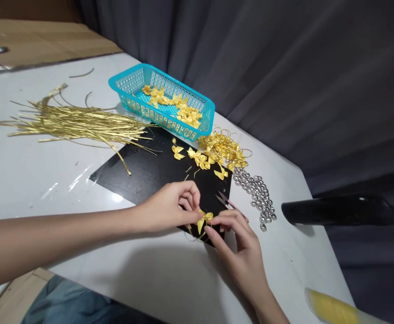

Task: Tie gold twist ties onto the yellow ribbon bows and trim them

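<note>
Between my two hands, over the near corner of a black mat (139, 166), is a yellow ribbon bow (201, 222) with a thin gold cord trailing below it. My left hand (183, 204) pinches the bow's left side between thumb and forefinger, the other fingers curled. On the right side, my right hand (239, 234) has thumb and forefinger closed at the bow and cord. Just beyond my right fingers lies a pair of small scissors (228, 203), partly hidden by that hand. Several finished-looking yellow bows (200, 158) rest on the mat's far part.
A turquoise basket (163, 121) holding yellow bows stands at the back. Left of it spreads a bundle of gold cords (82, 123). A pile of yellow bows with loops (225, 148) and silver beads (257, 195) lie right. A black cylindrical object (332, 210) juts in at the right edge.
</note>
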### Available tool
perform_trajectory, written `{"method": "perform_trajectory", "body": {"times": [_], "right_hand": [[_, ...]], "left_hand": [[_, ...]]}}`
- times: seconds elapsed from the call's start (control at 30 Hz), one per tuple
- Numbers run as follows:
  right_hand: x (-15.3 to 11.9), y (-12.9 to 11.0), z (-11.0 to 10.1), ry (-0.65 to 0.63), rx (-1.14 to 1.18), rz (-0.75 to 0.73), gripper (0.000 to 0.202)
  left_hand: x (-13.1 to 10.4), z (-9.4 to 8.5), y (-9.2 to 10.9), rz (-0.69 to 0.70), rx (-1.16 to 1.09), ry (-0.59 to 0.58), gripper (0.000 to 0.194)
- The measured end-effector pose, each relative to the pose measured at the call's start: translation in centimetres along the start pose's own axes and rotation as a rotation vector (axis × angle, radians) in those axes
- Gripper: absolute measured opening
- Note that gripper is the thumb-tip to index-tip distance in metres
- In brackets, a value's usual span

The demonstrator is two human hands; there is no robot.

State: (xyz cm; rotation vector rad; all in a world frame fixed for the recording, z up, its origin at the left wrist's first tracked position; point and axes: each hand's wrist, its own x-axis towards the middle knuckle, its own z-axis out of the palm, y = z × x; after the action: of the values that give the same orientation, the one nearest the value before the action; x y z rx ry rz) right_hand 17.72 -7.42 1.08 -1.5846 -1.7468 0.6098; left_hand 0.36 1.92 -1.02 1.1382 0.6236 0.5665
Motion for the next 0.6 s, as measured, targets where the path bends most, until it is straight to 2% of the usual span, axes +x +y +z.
{"method": "perform_trajectory", "body": {"times": [0.3, 0.47, 0.6], "right_hand": [[0.1, -0.1, -2.2, -0.186, 0.45, 0.321, 0.015], [0.1, 0.1, -3.3, -0.114, 0.493, 0.36, 0.015], [0.1, 0.1, -3.4, -0.116, 0.516, 0.349, 0.014]], "left_hand": [[0.0, -0.3, 0.4, -0.009, 0.031, 0.028, 0.023], [-0.1, -0.1, 0.7, -0.01, 0.049, 0.046, 0.023], [-0.2, 0.0, 0.9, 0.008, 0.068, 0.068, 0.024]]}}
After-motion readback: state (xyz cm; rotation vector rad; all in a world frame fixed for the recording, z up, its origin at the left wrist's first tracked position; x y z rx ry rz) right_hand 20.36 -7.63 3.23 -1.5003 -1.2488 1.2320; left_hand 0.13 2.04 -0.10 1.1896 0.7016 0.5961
